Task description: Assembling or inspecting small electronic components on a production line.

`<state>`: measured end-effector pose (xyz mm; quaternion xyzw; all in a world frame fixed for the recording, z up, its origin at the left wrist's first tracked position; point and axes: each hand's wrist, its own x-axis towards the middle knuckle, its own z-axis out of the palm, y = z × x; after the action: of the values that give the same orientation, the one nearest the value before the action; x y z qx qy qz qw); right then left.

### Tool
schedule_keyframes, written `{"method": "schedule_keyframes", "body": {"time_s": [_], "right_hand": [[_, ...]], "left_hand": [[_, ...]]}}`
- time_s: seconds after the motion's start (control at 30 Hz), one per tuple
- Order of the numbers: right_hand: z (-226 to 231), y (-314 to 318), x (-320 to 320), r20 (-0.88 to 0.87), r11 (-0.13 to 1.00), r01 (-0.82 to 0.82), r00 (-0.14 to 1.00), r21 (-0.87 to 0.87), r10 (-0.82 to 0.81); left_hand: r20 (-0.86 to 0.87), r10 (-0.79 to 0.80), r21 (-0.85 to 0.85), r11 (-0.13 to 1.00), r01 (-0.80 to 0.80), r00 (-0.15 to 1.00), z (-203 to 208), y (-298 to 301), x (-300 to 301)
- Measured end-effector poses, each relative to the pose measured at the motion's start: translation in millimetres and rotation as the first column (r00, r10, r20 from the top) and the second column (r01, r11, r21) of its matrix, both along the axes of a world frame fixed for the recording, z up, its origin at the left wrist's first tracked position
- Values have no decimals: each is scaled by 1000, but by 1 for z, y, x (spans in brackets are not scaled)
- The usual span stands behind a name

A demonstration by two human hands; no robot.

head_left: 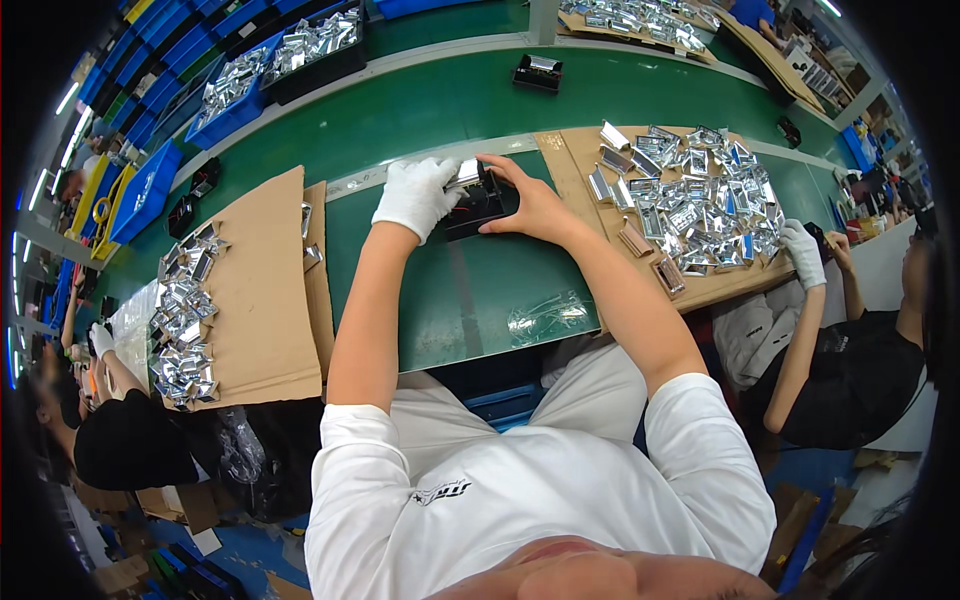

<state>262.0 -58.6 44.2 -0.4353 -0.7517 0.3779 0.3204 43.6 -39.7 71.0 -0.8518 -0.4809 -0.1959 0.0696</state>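
Observation:
On the green table in front of me, a small black housing sits between my hands. My bare right hand grips its right side, thumb low and fingers at the far edge. A shiny silver metal piece shows at the housing's far left corner. The white-gloved fingers of my left hand close on that piece; the glove hides part of it. Whether the piece is seated in the housing cannot be made out.
At the right, cardboard carries a heap of silver metal pieces. Left of me lies more cardboard beside another heap. Another black unit stands on the far green belt. A co-worker's gloved hand is at the right.

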Motion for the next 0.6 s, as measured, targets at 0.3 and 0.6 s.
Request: {"method": "schedule_keyframes", "body": {"time_s": [0.3,0.6], "right_hand": [[-10,5,1,59,987,-32,998,157,23],[-14,6,0,165,981,21,985,194,-54]], "left_hand": [[-73,42,10,999,-41,996,-5,-5,6],[-243,141,-128,976,-176,960,11,-11,25]]}}
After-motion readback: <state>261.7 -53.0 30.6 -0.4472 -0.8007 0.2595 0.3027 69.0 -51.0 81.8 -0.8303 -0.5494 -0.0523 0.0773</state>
